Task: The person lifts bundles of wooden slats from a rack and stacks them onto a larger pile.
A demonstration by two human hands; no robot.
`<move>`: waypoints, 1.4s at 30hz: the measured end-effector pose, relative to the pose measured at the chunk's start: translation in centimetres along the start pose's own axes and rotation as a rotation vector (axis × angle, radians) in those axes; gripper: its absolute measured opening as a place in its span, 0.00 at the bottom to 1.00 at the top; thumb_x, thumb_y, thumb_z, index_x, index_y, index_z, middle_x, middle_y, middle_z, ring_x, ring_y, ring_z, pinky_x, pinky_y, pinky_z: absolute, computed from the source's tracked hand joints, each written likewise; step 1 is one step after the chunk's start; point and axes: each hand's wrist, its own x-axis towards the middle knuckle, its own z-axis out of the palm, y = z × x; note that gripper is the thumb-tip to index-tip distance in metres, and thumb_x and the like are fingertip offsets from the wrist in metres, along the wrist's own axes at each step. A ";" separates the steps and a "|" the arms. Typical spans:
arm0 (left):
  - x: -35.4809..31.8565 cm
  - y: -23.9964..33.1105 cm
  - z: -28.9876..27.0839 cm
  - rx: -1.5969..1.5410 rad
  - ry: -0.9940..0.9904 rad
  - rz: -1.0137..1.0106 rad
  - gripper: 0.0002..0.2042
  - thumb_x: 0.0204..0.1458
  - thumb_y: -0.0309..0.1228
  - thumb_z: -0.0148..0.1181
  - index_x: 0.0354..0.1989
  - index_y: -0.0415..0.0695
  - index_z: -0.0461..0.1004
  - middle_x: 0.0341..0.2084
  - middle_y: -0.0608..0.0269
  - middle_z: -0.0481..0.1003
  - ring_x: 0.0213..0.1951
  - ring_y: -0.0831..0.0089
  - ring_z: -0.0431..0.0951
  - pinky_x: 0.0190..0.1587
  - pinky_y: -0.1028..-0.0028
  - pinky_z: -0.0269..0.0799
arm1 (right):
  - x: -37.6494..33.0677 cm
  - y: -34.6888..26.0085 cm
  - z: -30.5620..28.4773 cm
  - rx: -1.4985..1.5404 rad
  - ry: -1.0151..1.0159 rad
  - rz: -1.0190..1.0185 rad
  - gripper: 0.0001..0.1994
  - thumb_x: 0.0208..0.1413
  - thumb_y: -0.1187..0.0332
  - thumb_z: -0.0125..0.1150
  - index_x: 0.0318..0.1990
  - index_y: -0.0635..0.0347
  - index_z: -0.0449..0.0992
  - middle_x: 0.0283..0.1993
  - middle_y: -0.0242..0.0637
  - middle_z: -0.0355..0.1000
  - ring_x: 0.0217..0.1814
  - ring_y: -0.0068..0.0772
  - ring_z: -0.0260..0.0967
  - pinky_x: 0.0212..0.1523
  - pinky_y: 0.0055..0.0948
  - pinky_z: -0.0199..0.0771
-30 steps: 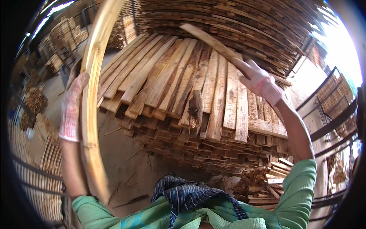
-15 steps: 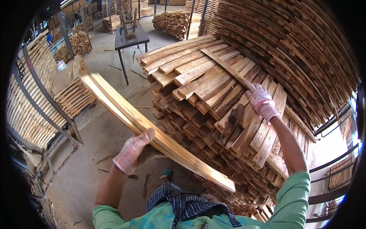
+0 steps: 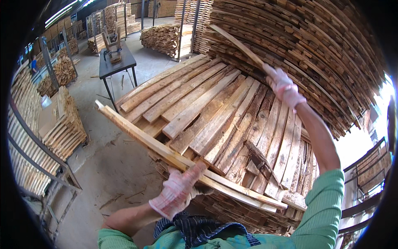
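Observation:
My left hand (image 3: 178,189), in a white and pink work glove, is closed round a small bundle of long pale wooden strips (image 3: 139,133). These lie slantwise along the near edge of a large pile of rough boards (image 3: 207,120); whether they touch it I cannot tell. Farther off to the right, my gloved right hand (image 3: 285,88) grips one end of a single thin wooden strip (image 3: 238,45). That strip is raised above the pile's far side, in front of a tall stack. A dark, bark-covered piece (image 3: 263,162) lies across the boards.
Behind the pile rises a tall wall of stacked boards (image 3: 298,45). A dark metal table (image 3: 118,62) with a wooden device on it stands at the far left. Metal rack posts and more wood stacks (image 3: 66,128) line the left side. Scraps lie on the concrete floor.
My right hand has lifted the thin strip off the pile and moved it away from me. My left hand has brought its strips rightward to the pile's near edge. The view has turned right.

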 end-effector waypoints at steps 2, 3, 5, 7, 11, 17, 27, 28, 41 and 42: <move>0.5 -0.8 -1.0 0.046 -0.084 0.010 0.45 0.50 0.49 0.71 0.62 0.33 0.48 0.51 0.47 0.72 0.47 0.66 0.78 0.41 0.64 0.84 | 4.9 2.2 1.5 -0.031 0.156 -0.160 0.24 0.68 0.64 0.50 0.70 0.35 0.62 0.51 0.49 0.69 0.51 0.53 0.69 0.51 0.45 0.73; 0.5 -0.6 -0.6 0.014 -0.056 0.013 0.49 0.49 0.49 0.73 0.65 0.34 0.43 0.54 0.46 0.70 0.52 0.65 0.75 0.44 0.65 0.82 | 6.7 1.3 1.5 -0.010 0.169 -0.207 0.24 0.67 0.66 0.50 0.69 0.34 0.62 0.51 0.50 0.69 0.53 0.57 0.68 0.55 0.47 0.71; 1.6 -3.4 -1.5 -0.075 0.041 0.118 0.56 0.48 0.47 0.74 0.69 0.36 0.32 0.56 0.48 0.69 0.55 0.65 0.73 0.53 0.70 0.75 | 9.5 -1.4 2.7 -0.056 0.104 -0.201 0.24 0.66 0.65 0.50 0.69 0.32 0.63 0.53 0.49 0.69 0.52 0.56 0.68 0.56 0.49 0.71; 1.2 -2.9 -0.4 -0.103 0.121 0.099 0.53 0.48 0.43 0.75 0.68 0.37 0.35 0.53 0.53 0.70 0.50 0.68 0.74 0.51 0.71 0.74 | 10.3 -2.6 6.5 0.153 -0.074 0.020 0.23 0.67 0.57 0.47 0.68 0.22 0.62 0.56 0.48 0.68 0.60 0.56 0.67 0.61 0.48 0.69; 0.3 -2.1 -1.2 -0.022 0.138 0.029 0.47 0.49 0.40 0.75 0.67 0.42 0.42 0.49 0.57 0.72 0.45 0.72 0.74 0.44 0.72 0.74 | 9.6 -5.8 12.3 0.065 -0.156 0.057 0.23 0.67 0.53 0.45 0.70 0.22 0.59 0.68 0.46 0.61 0.68 0.59 0.59 0.67 0.54 0.61; -3.5 -0.9 -4.5 -0.104 0.231 0.165 0.21 0.51 0.36 0.72 0.47 0.39 0.70 0.35 0.59 0.79 0.37 0.69 0.81 0.38 0.73 0.80 | 10.8 -1.8 13.7 0.075 -0.205 0.002 0.23 0.67 0.55 0.47 0.69 0.23 0.61 0.65 0.49 0.63 0.66 0.59 0.61 0.65 0.53 0.64; 0.9 3.8 -3.8 0.263 0.420 0.093 0.40 0.49 0.50 0.69 0.60 0.33 0.59 0.48 0.46 0.73 0.48 0.61 0.77 0.50 0.70 0.75 | 9.8 -7.6 10.1 -0.268 -0.211 -0.009 0.28 0.66 0.57 0.48 0.72 0.23 0.55 0.69 0.50 0.59 0.69 0.57 0.57 0.69 0.61 0.54; 1.1 5.0 -3.1 0.400 0.485 0.061 0.39 0.48 0.46 0.72 0.59 0.30 0.60 0.48 0.48 0.73 0.47 0.60 0.78 0.45 0.67 0.79 | 8.9 -6.8 9.4 -0.302 -0.089 -0.133 0.28 0.66 0.59 0.49 0.72 0.22 0.55 0.71 0.48 0.57 0.71 0.53 0.55 0.68 0.68 0.48; -7.5 0.4 -19.0 -0.162 0.486 0.334 0.25 0.51 0.36 0.71 0.52 0.39 0.65 0.40 0.57 0.74 0.40 0.65 0.80 0.38 0.59 0.82 | -10.5 -14.3 5.1 0.316 -0.157 -0.561 0.25 0.65 0.52 0.48 0.69 0.44 0.65 0.69 0.49 0.57 0.73 0.55 0.49 0.73 0.51 0.45; -7.5 0.2 -20.2 -0.119 0.428 0.334 0.25 0.52 0.36 0.71 0.51 0.39 0.65 0.42 0.55 0.74 0.40 0.63 0.80 0.39 0.59 0.82 | -10.5 -14.5 4.8 0.337 -0.169 -0.557 0.25 0.65 0.53 0.48 0.68 0.46 0.65 0.69 0.50 0.56 0.73 0.57 0.49 0.73 0.52 0.45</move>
